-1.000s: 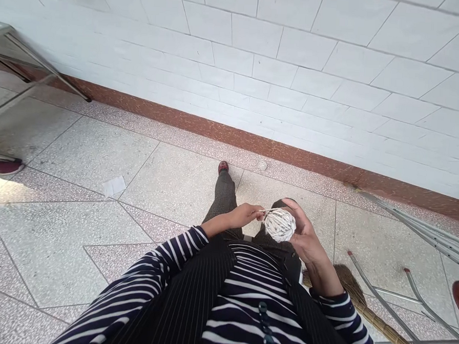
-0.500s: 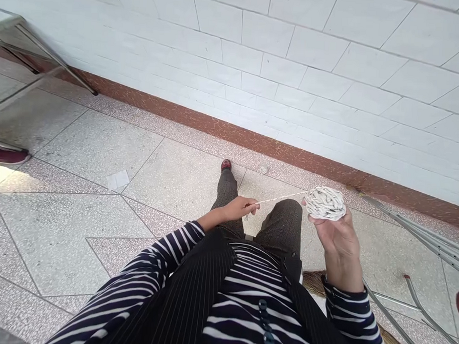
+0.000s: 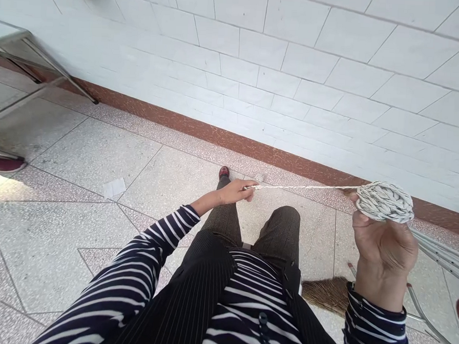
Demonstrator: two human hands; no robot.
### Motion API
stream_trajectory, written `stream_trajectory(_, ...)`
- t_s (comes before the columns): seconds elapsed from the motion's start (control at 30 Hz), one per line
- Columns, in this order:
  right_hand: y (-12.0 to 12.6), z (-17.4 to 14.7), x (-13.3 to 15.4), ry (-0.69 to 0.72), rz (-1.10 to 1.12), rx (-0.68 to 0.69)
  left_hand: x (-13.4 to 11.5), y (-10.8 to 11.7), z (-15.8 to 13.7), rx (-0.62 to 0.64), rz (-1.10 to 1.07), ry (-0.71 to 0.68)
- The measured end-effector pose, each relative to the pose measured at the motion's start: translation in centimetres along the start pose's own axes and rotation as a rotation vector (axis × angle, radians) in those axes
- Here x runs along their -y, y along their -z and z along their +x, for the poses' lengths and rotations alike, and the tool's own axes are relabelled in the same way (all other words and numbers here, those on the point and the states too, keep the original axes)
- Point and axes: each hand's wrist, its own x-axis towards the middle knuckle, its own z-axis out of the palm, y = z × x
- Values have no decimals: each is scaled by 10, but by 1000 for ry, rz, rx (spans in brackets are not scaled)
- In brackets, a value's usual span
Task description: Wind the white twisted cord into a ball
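Observation:
My right hand (image 3: 385, 247) is closed around a thick bundle of off-white cord (image 3: 385, 202), held out to the right at about knee height. From the bundle a single strand (image 3: 305, 187) runs nearly level and taut to the left. My left hand (image 3: 236, 191) pinches the far end of that strand between thumb and fingers, above my left leg. A small grey piece shows at these fingertips, too small to make out.
A metal-framed table (image 3: 46, 60) stands at the left by the white tiled wall (image 3: 274, 51). A paper scrap (image 3: 114, 188) lies on the floor. A straw broom (image 3: 323, 294) and metal tubes (image 3: 444, 255) are at the right. A dark red shoe (image 3: 2, 164) shows at far left.
My right hand has moved right with the cord bundle, so the strand between my hands is longer. My left hand has risen slightly in view.

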Motion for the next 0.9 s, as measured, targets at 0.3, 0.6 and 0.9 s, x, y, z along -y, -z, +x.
stream_trajectory(0.3, 2, 2, -2, -21, 42, -96, -8, 14, 5, -167, 92, 109)
stream_trajectory(0.6, 13, 4, 17, 96, 58, -222, 41, 44, 5, -277, 298, 341)
stream_trajectory(0.9, -18, 1, 13, 75, -102, -55, 56, 41, 35, -241, 407, 486)
